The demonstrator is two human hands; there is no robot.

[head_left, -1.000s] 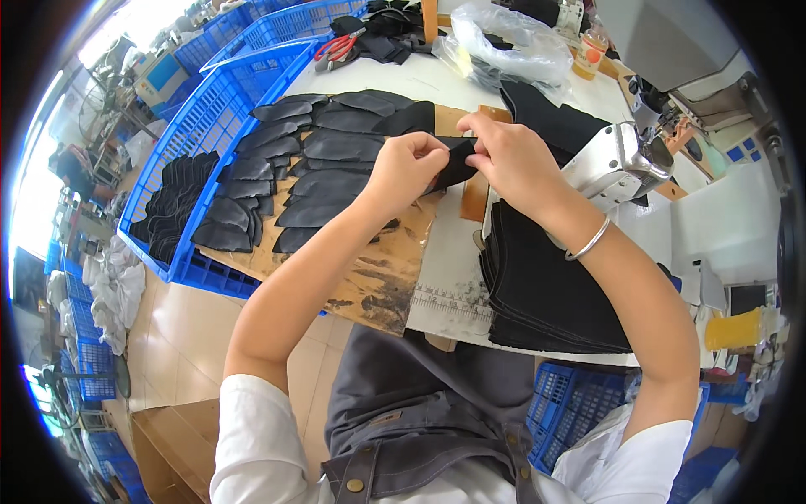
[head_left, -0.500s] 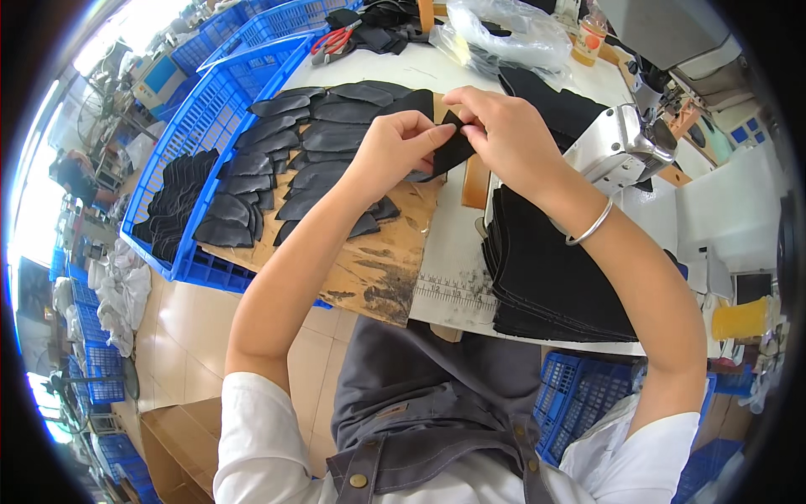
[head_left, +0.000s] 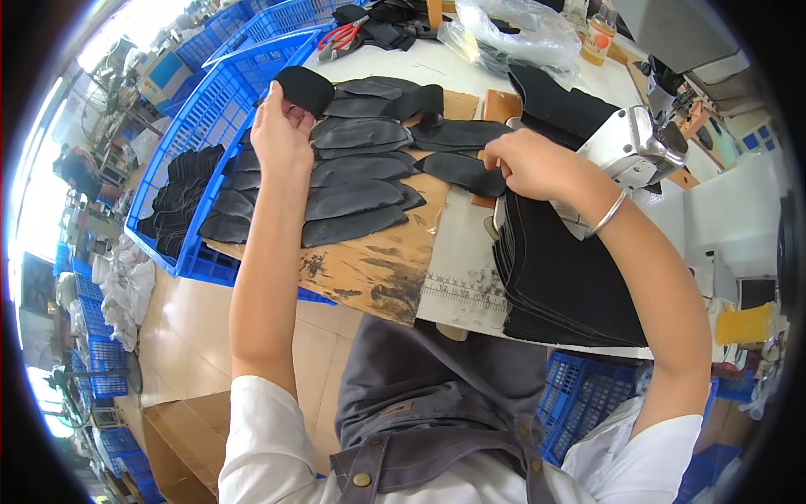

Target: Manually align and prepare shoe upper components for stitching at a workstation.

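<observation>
At the far left of the board, my left hand point(head_left: 284, 143) is closed on a curved black fabric piece point(head_left: 304, 89), which is lifted and bent over above the rows. My right hand point(head_left: 537, 165), fingers curled, pinches the right end of a long leaf-shaped black piece point(head_left: 460, 172). Another long black piece point(head_left: 462, 133) lies just beyond it. Overlapping dark leaf-shaped pieces point(head_left: 357, 200) cover much of the brown board point(head_left: 378, 273) between my hands. Near its far edge stands a looped black strip point(head_left: 411, 102).
A blue crate point(head_left: 189, 134) with stacked black pieces stands left of the board. At right are a pile of black sheets point(head_left: 562, 269) and a metal machine head point(head_left: 625, 147). Red-handled pliers point(head_left: 342, 35), a plastic bag point(head_left: 512, 38) and a bottle point(head_left: 598, 38) lie farther back.
My hands have moved apart. The left went far left with a black piece; the right moved slightly right and down onto a long piece. More of the laid-out rows show now.
</observation>
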